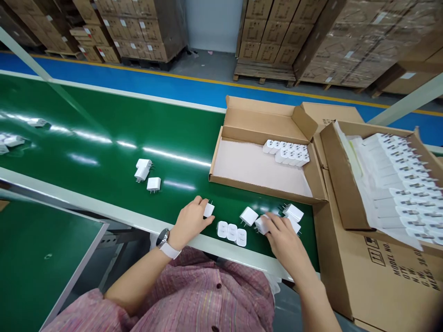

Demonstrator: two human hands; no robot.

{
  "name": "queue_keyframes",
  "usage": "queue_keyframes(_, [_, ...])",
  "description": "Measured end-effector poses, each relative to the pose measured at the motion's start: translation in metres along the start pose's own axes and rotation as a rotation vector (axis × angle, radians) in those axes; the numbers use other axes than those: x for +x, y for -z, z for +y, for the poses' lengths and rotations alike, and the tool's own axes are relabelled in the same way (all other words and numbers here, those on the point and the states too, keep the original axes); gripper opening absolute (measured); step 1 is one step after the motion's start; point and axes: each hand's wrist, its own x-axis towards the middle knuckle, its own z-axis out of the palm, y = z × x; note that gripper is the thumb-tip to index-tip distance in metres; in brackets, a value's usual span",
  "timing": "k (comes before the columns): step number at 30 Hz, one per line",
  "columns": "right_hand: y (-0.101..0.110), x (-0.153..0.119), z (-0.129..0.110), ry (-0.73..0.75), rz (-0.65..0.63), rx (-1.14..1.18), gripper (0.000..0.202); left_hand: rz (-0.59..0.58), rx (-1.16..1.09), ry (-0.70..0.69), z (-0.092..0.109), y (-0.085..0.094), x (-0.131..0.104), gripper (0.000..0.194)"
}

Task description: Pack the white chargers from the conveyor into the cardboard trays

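Observation:
My left hand (193,220) is closed on a white charger plug (208,210), its prongs pointing away from me. Between my hands, a short row of three white chargers (232,232) stands on end on the green belt, prongs up. My right hand (282,233) has its fingers around another white charger (262,224), partly covered by the fingertips. Just beyond it lies a loose charger (248,216), and more chargers (293,212) lie by its far side. An open cardboard box (256,188) behind my hands holds two rows of chargers (292,154) in its far right corner.
Loose chargers (153,184) lie on the green belt (180,124), with others at far left. A fuller tray of chargers (349,212) rests on a large carton (367,286) at right. A metal rail (138,216) edges the belt. Stacked cartons (138,27) stand behind.

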Motion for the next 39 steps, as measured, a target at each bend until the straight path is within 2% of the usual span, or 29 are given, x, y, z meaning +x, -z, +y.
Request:
queue_keyframes(2, [0.003,-0.013,0.008,-0.078,0.006,0.168,0.033,-0.049,-0.094,-0.089,-0.003,0.002,0.0,0.036])
queue_keyframes(5, [0.003,-0.031,0.004,-0.164,-0.062,0.507,0.035,-0.158,-0.339,-0.249,-0.008,0.004,-0.008,0.038])
queue_keyframes(8, [-0.01,-0.033,-0.021,-0.194,-0.124,0.712,0.036,-0.22,-0.434,-0.325,-0.006,-0.001,-0.016,0.039])
queue_keyframes(11, [-0.026,-0.022,-0.049,-0.182,-0.112,0.757,0.041,-0.154,-0.349,-0.354,-0.003,-0.005,-0.016,0.045])
queue_keyframes(13, [-0.03,-0.013,-0.06,-0.13,-0.09,0.739,0.05,-0.121,-0.276,-0.335,-0.006,-0.002,-0.015,0.05])
queue_keyframes(15, [-0.028,-0.005,-0.06,-0.07,-0.032,0.639,0.058,-0.13,-0.207,-0.303,-0.012,0.004,-0.015,0.059])
queue_keyframes(18, [-0.014,0.006,-0.038,-0.045,0.049,0.283,0.066,-0.155,-0.076,-0.281,-0.016,0.009,-0.016,0.083])
queue_keyframes(20, [-0.003,0.01,-0.018,-0.065,0.029,0.047,0.064,-0.153,0.021,-0.305,-0.009,0.009,-0.015,0.094])
queue_keyframes(22, [0.006,0.009,-0.001,-0.082,-0.024,-0.031,0.055,-0.151,0.111,-0.356,0.004,0.005,-0.011,0.099])
queue_keyframes(24, [0.012,0.001,0.008,-0.115,-0.057,0.068,0.042,-0.153,0.186,-0.418,0.021,0.001,-0.006,0.098])
queue_keyframes(26, [0.014,-0.012,0.008,-0.16,-0.115,0.269,0.035,-0.157,0.234,-0.472,0.037,-0.003,0.001,0.088])
queue_keyframes(28, [0.014,-0.024,0.0,-0.209,-0.192,0.453,0.037,-0.165,0.243,-0.513,0.047,-0.008,0.007,0.071])
queue_keyframes(30, [0.011,-0.03,-0.012,-0.225,-0.221,0.513,0.045,-0.186,0.194,-0.537,0.05,-0.012,0.013,0.055])
queue_keyframes(33, [0.007,-0.026,-0.029,-0.202,-0.113,0.332,0.057,-0.223,-0.123,-0.494,0.043,-0.016,0.019,0.043])
queue_keyframes(36, [0.003,-0.015,-0.04,-0.136,0.007,0.111,0.064,-0.241,-0.8,-0.269,0.033,-0.014,0.023,0.053])
queue_keyframes(39, [-0.005,-0.008,-0.045,-0.072,0.029,0.078,0.052,-0.325,-1.444,-0.016,0.029,-0.007,0.024,0.068])
